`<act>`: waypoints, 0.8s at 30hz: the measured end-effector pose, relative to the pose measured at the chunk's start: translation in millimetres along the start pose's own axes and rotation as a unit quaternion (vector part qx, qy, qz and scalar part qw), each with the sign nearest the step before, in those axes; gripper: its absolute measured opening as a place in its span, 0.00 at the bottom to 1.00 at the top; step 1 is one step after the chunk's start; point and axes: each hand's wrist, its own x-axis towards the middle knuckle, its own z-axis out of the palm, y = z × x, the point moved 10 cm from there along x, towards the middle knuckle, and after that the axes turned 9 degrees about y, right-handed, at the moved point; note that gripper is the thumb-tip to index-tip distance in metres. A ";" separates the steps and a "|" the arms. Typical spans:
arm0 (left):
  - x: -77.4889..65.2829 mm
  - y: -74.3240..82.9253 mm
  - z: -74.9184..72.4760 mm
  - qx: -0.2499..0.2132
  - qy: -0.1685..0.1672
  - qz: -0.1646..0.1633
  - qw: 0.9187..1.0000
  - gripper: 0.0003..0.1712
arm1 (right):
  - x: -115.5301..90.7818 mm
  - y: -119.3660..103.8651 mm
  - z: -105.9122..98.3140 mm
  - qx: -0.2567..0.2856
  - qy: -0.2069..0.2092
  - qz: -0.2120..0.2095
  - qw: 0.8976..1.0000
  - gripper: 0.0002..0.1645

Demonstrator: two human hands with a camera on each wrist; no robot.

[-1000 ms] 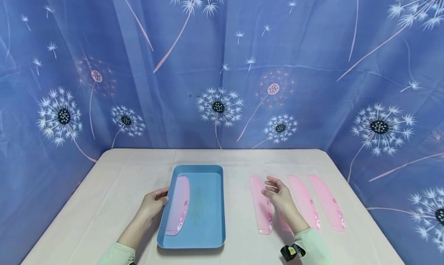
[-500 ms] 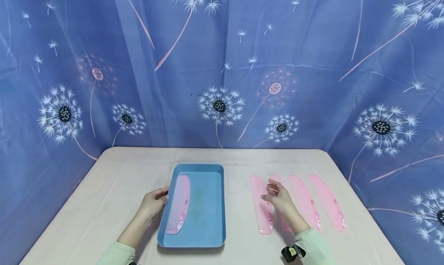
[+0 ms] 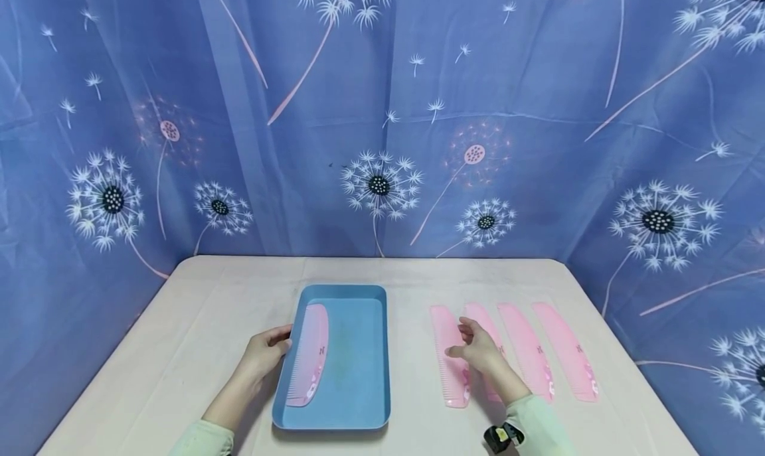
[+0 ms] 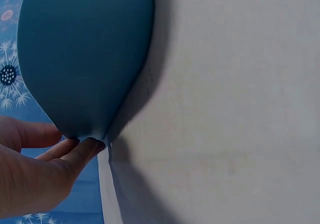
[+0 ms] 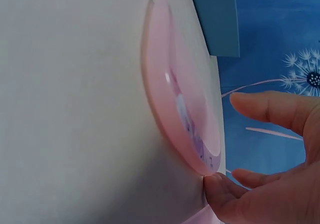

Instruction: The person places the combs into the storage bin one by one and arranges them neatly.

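My left hand (image 3: 263, 353) holds the left side wall of a blue tray (image 3: 358, 423), fingertips against its outside in the left wrist view. A pink comb (image 3: 313, 356) lies in the tray's left half, teeth facing left. My right hand (image 3: 483, 353) is over the leftmost pink comb (image 3: 443, 336) on the table, thumb and fingers spread around it. In the right wrist view, fingertips (image 5: 216, 186) meet that comb's curved back, while the thumb stands apart from it. A second comb (image 3: 481, 316) lies partly hidden under the right hand.
Two more pink combs lie to the right, a third comb (image 3: 526, 350) and a rightmost comb (image 3: 566, 350), roughly parallel. A pale cloth covers the table (image 3: 197, 323). Blue dandelion-print curtains (image 3: 311, 144) stand behind and at both sides.
The right hand has come slightly toward me and lower over the leftmost comb, its thumb and fingers spreading wider. The left hand and tray have stayed in place.
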 end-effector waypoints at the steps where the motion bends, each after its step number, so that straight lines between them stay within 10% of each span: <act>1: 0.2 0.1 0.0 0.000 0.000 0.001 1.000 0.23 | 0.2 -0.5 1.2 -0.009 -0.003 -0.003 1.000 0.51; 24: 1.1 -1.5 -1.2 0.003 -0.005 0.002 1.000 0.23 | 2.4 -7.6 11.7 -0.169 0.012 -0.036 0.985 0.58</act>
